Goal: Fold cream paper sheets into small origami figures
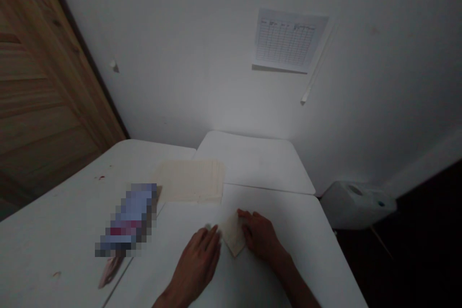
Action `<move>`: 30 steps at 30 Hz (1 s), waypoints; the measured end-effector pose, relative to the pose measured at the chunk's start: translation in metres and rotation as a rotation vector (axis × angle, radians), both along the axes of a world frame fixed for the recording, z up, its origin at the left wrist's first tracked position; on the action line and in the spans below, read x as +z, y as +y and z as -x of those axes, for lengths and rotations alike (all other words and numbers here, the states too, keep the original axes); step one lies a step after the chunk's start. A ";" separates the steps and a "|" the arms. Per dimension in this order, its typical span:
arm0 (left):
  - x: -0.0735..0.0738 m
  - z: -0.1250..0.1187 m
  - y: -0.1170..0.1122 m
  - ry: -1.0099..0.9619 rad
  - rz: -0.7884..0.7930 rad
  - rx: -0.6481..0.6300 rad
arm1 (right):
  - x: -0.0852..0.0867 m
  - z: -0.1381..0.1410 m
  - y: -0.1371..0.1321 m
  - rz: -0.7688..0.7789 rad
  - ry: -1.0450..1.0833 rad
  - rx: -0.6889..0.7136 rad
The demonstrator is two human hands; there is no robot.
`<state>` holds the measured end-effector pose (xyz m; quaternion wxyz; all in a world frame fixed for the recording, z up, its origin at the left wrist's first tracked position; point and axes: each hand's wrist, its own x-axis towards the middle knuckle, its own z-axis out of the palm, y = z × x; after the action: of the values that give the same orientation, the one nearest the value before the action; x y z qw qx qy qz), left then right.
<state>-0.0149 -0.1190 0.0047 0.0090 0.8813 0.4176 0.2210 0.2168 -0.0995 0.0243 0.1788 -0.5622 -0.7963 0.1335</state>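
A small cream folded sheet [233,239], pointed at its near end, lies on the white table between my hands. My left hand [197,262] rests at its left side, fingers stretched out and close together, the fingertips by the sheet's edge. On the other side, my right hand [260,236] has its index finger at the far corner and its thumb along the right edge, with the other fingers bent. Beyond them lies a row of overlapping cream sheets [191,180]. Whether the small piece is paper or thin cloth I cannot tell.
White tables [296,260] stand side by side, with seams between them. At left lies a blurred-out blue object [132,211] with a pinkish strip [111,272] below it. A printed chart [285,41] hangs on the wall. A white container [357,204] stands right, a wooden door [46,72] left.
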 end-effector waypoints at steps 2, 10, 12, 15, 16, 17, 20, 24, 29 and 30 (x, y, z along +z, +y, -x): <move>0.001 -0.008 0.004 -0.030 -0.010 -0.074 | -0.001 0.000 0.001 -0.007 0.001 -0.004; 0.007 -0.027 0.017 0.002 0.136 -0.172 | -0.004 0.000 0.001 -0.018 0.007 -0.008; 0.008 -0.029 0.016 0.002 0.134 -0.170 | -0.003 0.000 0.001 -0.023 -0.009 -0.002; 0.010 -0.032 0.015 -0.007 0.121 -0.154 | 0.000 0.001 0.001 -0.034 -0.040 0.014; 0.010 -0.033 0.014 -0.005 0.121 -0.143 | 0.001 0.001 0.001 -0.036 -0.052 0.016; 0.011 -0.034 0.014 0.000 0.125 -0.135 | 0.002 0.002 0.001 -0.036 -0.062 0.017; 0.012 -0.035 0.014 0.018 0.147 -0.127 | 0.003 0.003 -0.001 -0.039 -0.078 -0.015; 0.013 -0.034 0.015 0.030 0.160 -0.126 | 0.000 0.001 -0.007 -0.048 -0.109 -0.100; 0.007 -0.035 0.016 0.026 0.162 -0.122 | -0.007 -0.008 -0.021 -0.094 -0.173 -0.166; 0.006 -0.035 0.016 0.026 0.165 -0.122 | -0.009 -0.010 -0.024 -0.105 -0.179 -0.172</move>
<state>0.0205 -0.1033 0.0109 0.0896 0.9043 0.3798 0.1735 0.2269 -0.1235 0.0154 0.1470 -0.6279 -0.7639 0.0252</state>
